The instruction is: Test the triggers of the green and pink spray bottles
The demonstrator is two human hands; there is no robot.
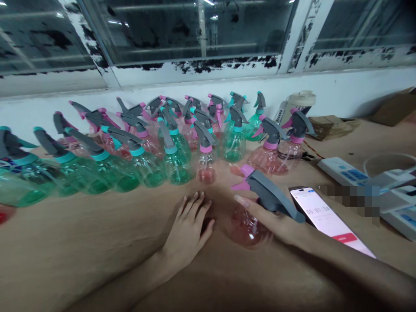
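Note:
My right hand is wrapped round the neck of a pink spray bottle, just under its grey and pink trigger head. The bottle is upright or slightly tilted at the table surface; I cannot tell whether its base touches. To its left, my left hand lies palm down on the table with fingers stretched out, holding nothing. Just beyond the hands stands a small pink spray bottle, with a green spray bottle beside it.
Several green and pink spray bottles stand in rows along the wall, such as a green one. At right lie a phone showing a timer, a white power strip, a coffee cup and brown cardboard.

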